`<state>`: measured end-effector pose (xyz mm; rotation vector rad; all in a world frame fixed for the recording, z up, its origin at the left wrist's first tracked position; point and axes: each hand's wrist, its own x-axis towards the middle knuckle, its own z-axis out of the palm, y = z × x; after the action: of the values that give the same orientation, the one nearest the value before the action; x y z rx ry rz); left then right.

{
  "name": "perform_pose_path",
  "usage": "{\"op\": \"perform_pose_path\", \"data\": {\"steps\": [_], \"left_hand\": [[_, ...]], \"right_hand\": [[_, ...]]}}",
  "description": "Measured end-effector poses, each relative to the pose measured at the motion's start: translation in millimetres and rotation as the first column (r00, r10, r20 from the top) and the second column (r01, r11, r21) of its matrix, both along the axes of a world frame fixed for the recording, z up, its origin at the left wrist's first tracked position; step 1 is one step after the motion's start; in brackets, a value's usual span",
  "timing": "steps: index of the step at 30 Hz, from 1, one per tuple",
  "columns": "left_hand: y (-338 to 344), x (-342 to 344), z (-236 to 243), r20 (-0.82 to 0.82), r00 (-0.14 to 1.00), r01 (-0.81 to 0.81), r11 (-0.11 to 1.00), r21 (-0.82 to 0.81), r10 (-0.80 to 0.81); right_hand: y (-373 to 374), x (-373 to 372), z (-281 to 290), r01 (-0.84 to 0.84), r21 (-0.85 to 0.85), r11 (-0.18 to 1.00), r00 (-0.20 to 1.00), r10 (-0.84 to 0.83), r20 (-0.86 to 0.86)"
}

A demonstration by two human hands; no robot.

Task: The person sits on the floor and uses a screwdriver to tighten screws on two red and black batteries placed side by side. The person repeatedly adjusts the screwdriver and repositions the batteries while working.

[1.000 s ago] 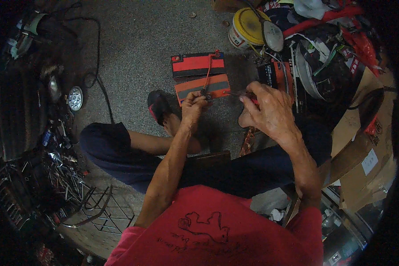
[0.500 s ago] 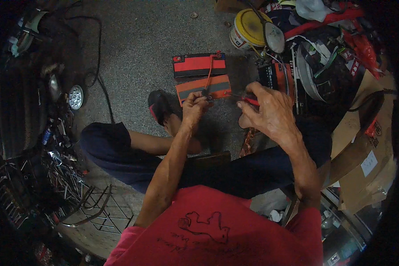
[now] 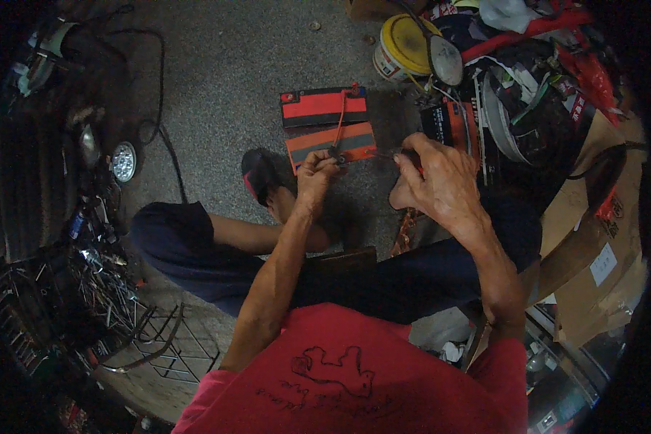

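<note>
Two block batteries stand side by side on the floor in front of me, a red and black battery [image 3: 315, 111] farther off and an orange and grey battery [image 3: 354, 136] nearer. A short red cable [image 3: 341, 120] runs from the far battery's right corner across to the near one. My left hand [image 3: 318, 177] is closed in a pinch on the cable's dark end, at the near battery's front edge. My right hand [image 3: 441, 177] is closed round the red handle of a screwdriver [image 3: 385, 154]. Its thin shaft points left, towards the near battery's right front corner; tip contact is unclear.
A bucket with a yellow lid [image 3: 410, 42] stands beyond, right of the batteries. Another battery [image 3: 456, 130] and heaped parts lie at right, near flattened cardboard [image 3: 600, 253]. Metal tools [image 3: 112, 289], a wire basket [image 3: 173, 347] and a round lamp [image 3: 124, 160] are at left.
My right fingers have shifted round the screwdriver's handle, and less of its red shows. My left hand stays at the cable's end.
</note>
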<state>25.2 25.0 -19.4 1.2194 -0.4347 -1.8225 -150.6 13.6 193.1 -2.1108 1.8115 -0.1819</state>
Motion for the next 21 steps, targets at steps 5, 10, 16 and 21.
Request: {"op": "perform_pose_path", "data": {"steps": [5, 10, 16, 21], "left_hand": [[-2, 0, 10, 0.049, 0.998, 0.035, 0.999, 0.016, -0.036], [0, 0, 6, 0.028, 0.999, 0.024, 1.000, -0.004, -0.024], [-1, 0, 6, 0.079, 0.995, 0.057, 0.998, 0.016, -0.058], [-1, -1, 7, 0.047, 0.999, 0.016, 1.000, 0.011, -0.016]], "right_hand": [[-3, 3, 7, 0.066, 0.119, 0.991, 0.997, -0.061, -0.046], [1, -1, 3, -0.013, -0.062, 0.998, 1.000, 0.014, 0.017], [1, -1, -1, 0.003, -0.018, 1.000, 0.997, -0.002, 0.076], [-1, -2, 3, 0.043, 0.104, 0.994, 0.995, -0.033, -0.090]]}}
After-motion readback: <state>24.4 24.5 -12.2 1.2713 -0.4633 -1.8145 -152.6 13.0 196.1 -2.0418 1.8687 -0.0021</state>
